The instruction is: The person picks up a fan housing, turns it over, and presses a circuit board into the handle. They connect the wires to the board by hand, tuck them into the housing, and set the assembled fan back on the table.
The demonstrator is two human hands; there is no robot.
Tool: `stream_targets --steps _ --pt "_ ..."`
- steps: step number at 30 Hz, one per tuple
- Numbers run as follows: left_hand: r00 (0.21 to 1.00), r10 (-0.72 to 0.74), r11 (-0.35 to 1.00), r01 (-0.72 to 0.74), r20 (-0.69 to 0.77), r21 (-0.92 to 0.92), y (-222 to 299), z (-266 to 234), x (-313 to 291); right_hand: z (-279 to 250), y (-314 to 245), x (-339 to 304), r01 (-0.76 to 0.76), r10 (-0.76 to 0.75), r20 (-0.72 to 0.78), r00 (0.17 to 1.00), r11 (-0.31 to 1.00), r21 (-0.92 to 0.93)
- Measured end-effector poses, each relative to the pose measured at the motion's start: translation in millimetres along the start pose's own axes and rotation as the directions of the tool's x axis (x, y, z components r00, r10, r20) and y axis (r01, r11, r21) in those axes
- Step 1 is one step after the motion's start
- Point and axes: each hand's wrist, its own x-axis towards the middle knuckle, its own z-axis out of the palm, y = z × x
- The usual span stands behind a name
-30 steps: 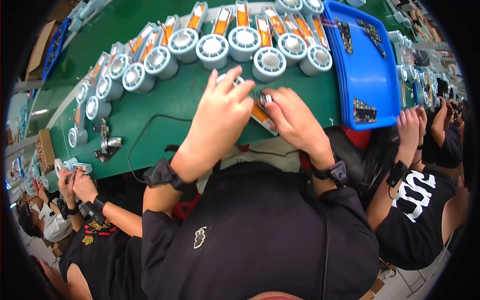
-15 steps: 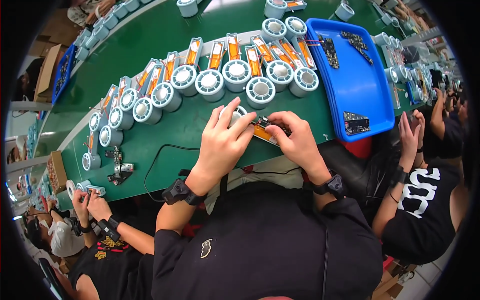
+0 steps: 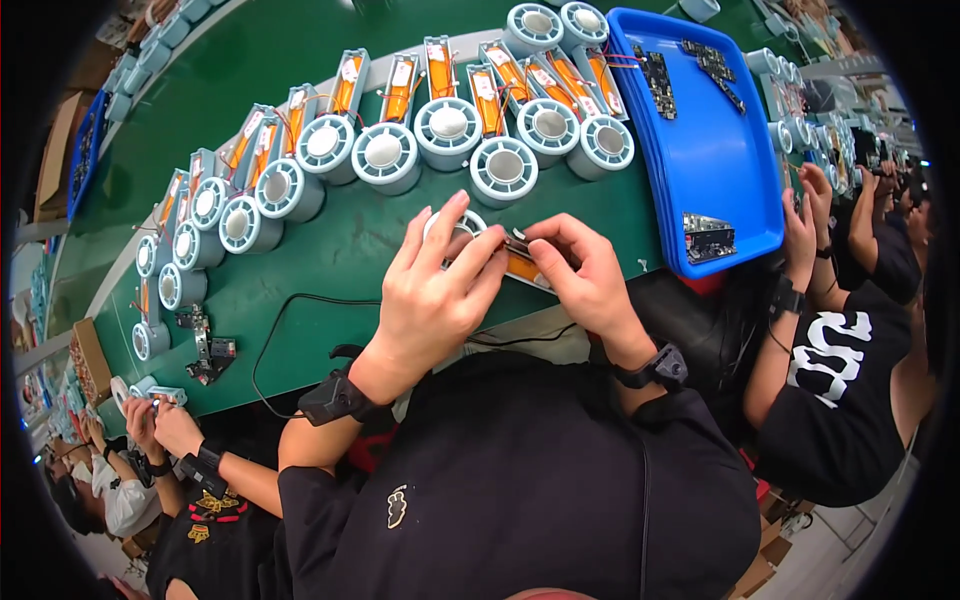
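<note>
A light-blue housing with a round head (image 3: 466, 226) and an orange battery strip (image 3: 527, 268) in its handle lies at the table's near edge. My left hand (image 3: 435, 285) bends over the round head, its fingers closed around the housing and hiding much of it. My right hand (image 3: 585, 275) pinches a small dark circuit board (image 3: 515, 246) above the battery end, between thumb and index finger. The left fingertips meet the board's near side. Most of the board is covered by fingers.
Several similar housings (image 3: 447, 130) with orange batteries stand in a curved row beyond my hands. A blue tray (image 3: 715, 170) with dark circuit boards is at the right. Another board (image 3: 205, 345) and a black cable (image 3: 290, 310) lie left. Co-workers sit on both sides.
The view has shifted slightly, so the row of housings sits higher and farther left. The right fingers have moved closer to the left fingertips, and less of the dark board shows.
</note>
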Motion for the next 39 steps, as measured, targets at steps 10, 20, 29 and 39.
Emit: stream_targets --steps 10,20,29,39 --pt "0.998 -0.006 0.993 -0.001 0.057 0.118 17 0 12 -13 -8 9 0.368 -0.351 0.109 0.930 0.889 -0.272" --pt "0.997 0.002 1.000 -0.003 -0.083 -0.014 2 8 -10 -3 0 -1 0.479 -0.490 0.073 0.869 0.794 -0.375" --pt "0.998 0.014 1.000 -0.016 -0.054 -0.025 -4 6 -8 8 -3 -6 0.521 -0.577 0.046 0.816 0.697 -0.493" --pt "0.999 0.009 1.000 -0.010 -0.044 -0.012 4 3 5 -17 7 -3 0.453 -0.452 0.100 0.886 0.799 -0.395"
